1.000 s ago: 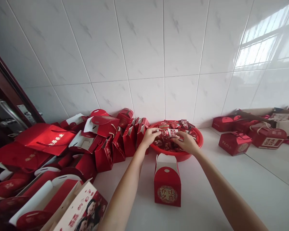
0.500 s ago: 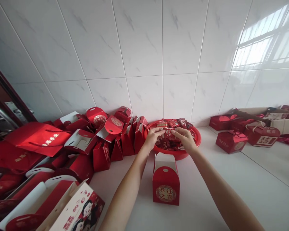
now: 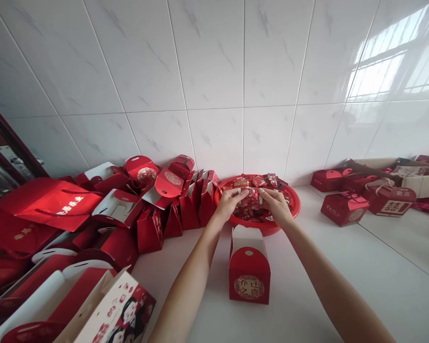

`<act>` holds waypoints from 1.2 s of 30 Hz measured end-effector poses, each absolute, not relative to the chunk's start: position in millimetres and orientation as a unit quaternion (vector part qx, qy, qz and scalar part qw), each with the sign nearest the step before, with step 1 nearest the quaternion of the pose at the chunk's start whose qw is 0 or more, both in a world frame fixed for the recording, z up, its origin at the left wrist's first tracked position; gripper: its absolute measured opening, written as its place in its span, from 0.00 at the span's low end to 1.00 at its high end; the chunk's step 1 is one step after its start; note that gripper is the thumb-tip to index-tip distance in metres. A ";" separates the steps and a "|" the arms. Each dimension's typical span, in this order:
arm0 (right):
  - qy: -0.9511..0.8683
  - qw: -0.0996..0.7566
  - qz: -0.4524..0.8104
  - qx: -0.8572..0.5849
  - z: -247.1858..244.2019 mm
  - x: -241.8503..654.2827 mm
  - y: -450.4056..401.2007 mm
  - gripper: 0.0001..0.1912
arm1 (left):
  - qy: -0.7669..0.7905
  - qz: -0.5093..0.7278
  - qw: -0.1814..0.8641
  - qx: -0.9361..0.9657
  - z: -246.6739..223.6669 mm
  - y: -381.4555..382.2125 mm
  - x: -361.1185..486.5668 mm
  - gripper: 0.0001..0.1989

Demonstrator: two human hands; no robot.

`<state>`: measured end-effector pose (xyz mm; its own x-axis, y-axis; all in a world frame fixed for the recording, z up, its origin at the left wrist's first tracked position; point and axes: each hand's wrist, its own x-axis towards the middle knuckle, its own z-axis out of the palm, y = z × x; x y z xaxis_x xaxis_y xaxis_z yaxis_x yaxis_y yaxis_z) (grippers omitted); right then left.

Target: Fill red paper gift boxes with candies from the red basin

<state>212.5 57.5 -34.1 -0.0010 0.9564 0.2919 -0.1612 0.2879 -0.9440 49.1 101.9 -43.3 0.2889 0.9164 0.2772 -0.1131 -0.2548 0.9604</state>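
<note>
Both of my hands are over a red round basin [image 3: 296, 214] filled with small red wrapped packets [image 3: 252, 213]. My left hand [image 3: 232, 200] pinches a small pale-edged piece at the basin's left side. Across from it, my right hand [image 3: 273, 204] has its thumb and fingers closed on a small whitish piece; what it is cannot be made out. A red box [image 3: 249, 278] with gold characters and a raised, open white-lined top stands on the white surface [image 3: 293, 286] just in front of the basin, between my forearms.
Many red boxes [image 3: 150, 228] and a red bag [image 3: 62, 202] crowd the left side. An illustrated box [image 3: 119, 309] lies at the lower left. More red boxes [image 3: 344, 208] and a carton [image 3: 423, 186] stand at the right, before a tiled wall [image 3: 214, 71].
The red packet that was stretched between my two hands no longer spans them, and they are slightly farther apart. The whole view has shifted a little.
</note>
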 end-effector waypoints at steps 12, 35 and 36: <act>-0.615 0.520 0.450 -0.385 -35.3 211.5 54.6 0.26 | 0.287 0.552 0.544 0.563 -42.7 99.3 49.3 0.22; -0.563 0.530 0.485 -0.409 -39.4 209.8 60.6 0.31 | 0.261 0.576 0.568 0.526 -50.1 105.3 45.5 0.15; -0.558 0.532 0.486 -0.411 -39.1 209.6 60.9 0.31 | 0.271 0.568 0.556 0.542 -49.5 104.1 45.1 0.15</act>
<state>209.6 60.9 -39.1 -0.0954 0.9763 0.1944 -0.0594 0.1894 -0.9801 45.1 104.1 -49.5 0.2073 0.9264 0.3143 -0.3376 -0.2338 0.9118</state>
